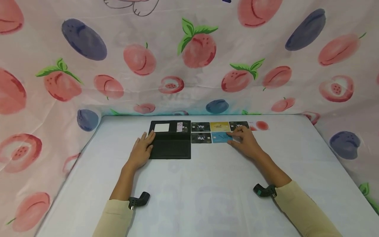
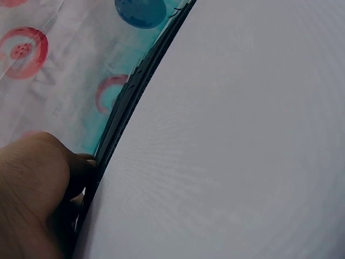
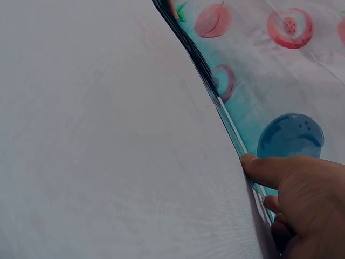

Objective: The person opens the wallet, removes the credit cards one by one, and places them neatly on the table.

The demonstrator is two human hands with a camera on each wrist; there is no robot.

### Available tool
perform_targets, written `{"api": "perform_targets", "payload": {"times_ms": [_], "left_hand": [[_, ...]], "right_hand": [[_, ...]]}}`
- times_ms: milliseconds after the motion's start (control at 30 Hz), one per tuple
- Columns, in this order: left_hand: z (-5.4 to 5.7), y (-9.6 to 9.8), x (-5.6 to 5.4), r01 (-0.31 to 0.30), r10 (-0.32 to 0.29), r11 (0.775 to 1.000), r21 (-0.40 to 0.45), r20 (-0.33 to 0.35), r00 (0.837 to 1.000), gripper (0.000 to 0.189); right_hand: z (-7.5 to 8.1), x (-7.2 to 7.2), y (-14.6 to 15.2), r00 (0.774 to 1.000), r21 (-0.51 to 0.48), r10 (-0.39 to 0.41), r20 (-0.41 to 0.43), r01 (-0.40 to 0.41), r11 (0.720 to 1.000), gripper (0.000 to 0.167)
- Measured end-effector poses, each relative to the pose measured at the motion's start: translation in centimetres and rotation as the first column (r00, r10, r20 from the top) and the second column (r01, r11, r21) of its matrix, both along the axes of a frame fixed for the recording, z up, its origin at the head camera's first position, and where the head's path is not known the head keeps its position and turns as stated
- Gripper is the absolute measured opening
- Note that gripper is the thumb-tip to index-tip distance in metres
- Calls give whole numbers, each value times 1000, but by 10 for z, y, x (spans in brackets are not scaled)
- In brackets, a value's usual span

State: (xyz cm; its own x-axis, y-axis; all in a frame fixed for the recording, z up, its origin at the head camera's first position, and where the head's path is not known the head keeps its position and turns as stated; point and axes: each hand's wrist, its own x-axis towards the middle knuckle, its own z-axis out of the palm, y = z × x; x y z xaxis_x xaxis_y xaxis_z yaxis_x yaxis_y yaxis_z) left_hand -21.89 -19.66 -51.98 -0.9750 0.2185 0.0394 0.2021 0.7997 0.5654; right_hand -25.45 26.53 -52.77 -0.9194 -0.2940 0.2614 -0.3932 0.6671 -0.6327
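Observation:
A black card wallet (image 1: 170, 149) lies unfolded on the white table, with a white card (image 1: 162, 127) showing in its upper half. My left hand (image 1: 142, 149) rests along the wallet's left edge, fingers extended onto it. Right of the wallet, cards lie in two rows: black VIP cards (image 1: 200, 127) and a gold card (image 1: 220, 126) at the top, another black VIP card (image 1: 201, 138) below. Beside that lower black card is a blue VIP card (image 1: 219, 137). My right hand (image 1: 245, 141) pinches its right end between thumb and fingers, hiding part of it.
The white table (image 1: 189, 187) ends at a fruit-printed cloth (image 1: 189, 85) hanging behind it. A patch of peach print (image 1: 262, 125) shows right of the top row of cards. Black wrist devices (image 1: 139, 199) sit at both sleeve cuffs.

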Motion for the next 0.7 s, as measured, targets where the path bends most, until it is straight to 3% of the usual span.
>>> {"api": "perform_targets", "payload": {"times_ms": [700], "left_hand": [[-1, 0, 1, 3, -3, 1000, -5, -1, 1000, 56]], "right_hand": [[0, 3, 0, 1000, 56, 1, -6, 0, 998, 41]]}}
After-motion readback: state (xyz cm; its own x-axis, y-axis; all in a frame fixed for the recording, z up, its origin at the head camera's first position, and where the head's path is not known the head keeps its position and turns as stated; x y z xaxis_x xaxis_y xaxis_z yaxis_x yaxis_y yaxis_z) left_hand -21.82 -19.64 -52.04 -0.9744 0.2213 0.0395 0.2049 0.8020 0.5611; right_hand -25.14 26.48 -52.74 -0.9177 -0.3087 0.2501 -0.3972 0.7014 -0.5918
